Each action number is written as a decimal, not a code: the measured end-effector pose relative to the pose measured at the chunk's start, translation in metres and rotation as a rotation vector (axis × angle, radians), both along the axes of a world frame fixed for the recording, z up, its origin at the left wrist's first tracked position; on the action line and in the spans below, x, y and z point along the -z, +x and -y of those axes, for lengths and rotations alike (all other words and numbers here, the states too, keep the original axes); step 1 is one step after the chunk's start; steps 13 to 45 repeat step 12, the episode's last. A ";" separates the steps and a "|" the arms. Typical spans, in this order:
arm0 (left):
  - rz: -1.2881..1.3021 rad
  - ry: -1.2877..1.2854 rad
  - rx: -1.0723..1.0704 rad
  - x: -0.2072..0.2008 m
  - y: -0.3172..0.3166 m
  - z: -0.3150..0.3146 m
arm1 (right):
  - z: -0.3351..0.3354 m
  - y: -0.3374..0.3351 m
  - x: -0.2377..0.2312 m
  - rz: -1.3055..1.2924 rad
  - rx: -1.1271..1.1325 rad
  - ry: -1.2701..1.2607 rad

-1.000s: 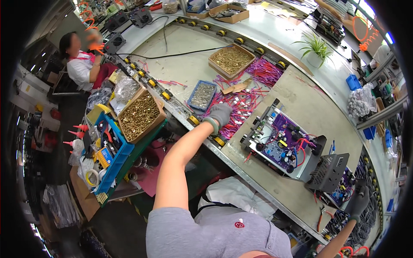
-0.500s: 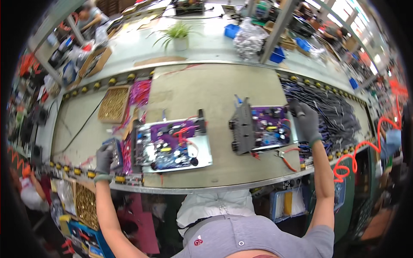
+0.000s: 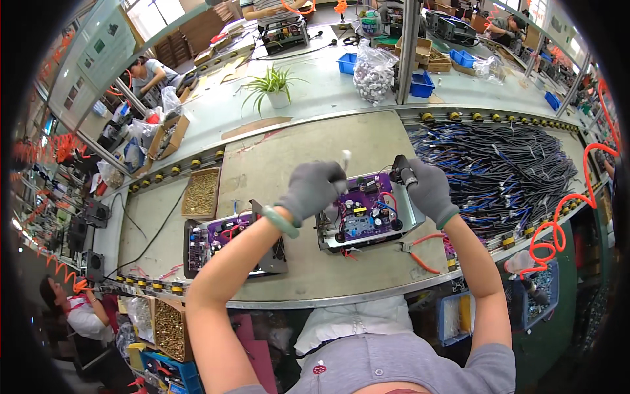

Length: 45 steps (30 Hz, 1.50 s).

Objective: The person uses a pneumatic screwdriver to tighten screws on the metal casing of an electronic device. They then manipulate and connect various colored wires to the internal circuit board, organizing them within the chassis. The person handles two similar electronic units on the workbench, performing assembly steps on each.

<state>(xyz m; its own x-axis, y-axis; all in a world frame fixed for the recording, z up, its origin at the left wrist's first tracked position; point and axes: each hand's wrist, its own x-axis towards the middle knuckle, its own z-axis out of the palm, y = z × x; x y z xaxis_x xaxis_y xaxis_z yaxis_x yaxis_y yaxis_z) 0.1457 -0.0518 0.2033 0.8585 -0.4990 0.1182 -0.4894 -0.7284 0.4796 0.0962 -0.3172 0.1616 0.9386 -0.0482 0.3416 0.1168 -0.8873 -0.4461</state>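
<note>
Both my hands wear grey gloves. My left hand (image 3: pixel 314 190) is raised over the left edge of the right-hand chassis, fingers pinched together. A small white-tipped piece (image 3: pixel 346 155) sticks up beside its fingertips; its lower part is hidden. My right hand (image 3: pixel 430 190) closes around a black fitting (image 3: pixel 401 169) at the chassis's upper right corner. Between the hands lies the chassis's purple circuit board (image 3: pixel 364 211), with red and blue wires and small components. A second open chassis with a purple board (image 3: pixel 205 243) sits to the left, partly covered by my left forearm.
Red-handled pliers (image 3: pixel 422 257) lie near the front edge. Bundled black and blue cables (image 3: pixel 489 164) cover the right side. A box of brass-coloured parts (image 3: pixel 201 192) stands at left. Behind are a potted plant (image 3: pixel 278 98) and a bag of small parts (image 3: pixel 375 75). A coiled orange hose (image 3: pixel 558 230) hangs at right.
My left hand has moved from the blue tray at far left to above the right-hand chassis. My right hand stays at that chassis's upper right corner. The view has shifted.
</note>
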 end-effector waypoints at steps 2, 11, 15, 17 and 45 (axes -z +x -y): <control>0.123 0.195 0.049 0.015 -0.001 0.006 | -0.002 0.003 0.007 -0.002 0.003 0.003; 0.012 0.177 -0.036 0.021 -0.005 0.016 | -0.003 -0.005 0.001 0.028 0.010 0.066; -0.004 0.202 -0.040 0.019 -0.006 0.017 | -0.001 -0.006 0.002 0.028 0.018 0.069; -0.004 0.202 -0.040 0.019 -0.006 0.017 | -0.001 -0.006 0.002 0.028 0.018 0.069; -0.004 0.202 -0.040 0.019 -0.006 0.017 | -0.001 -0.006 0.002 0.028 0.018 0.069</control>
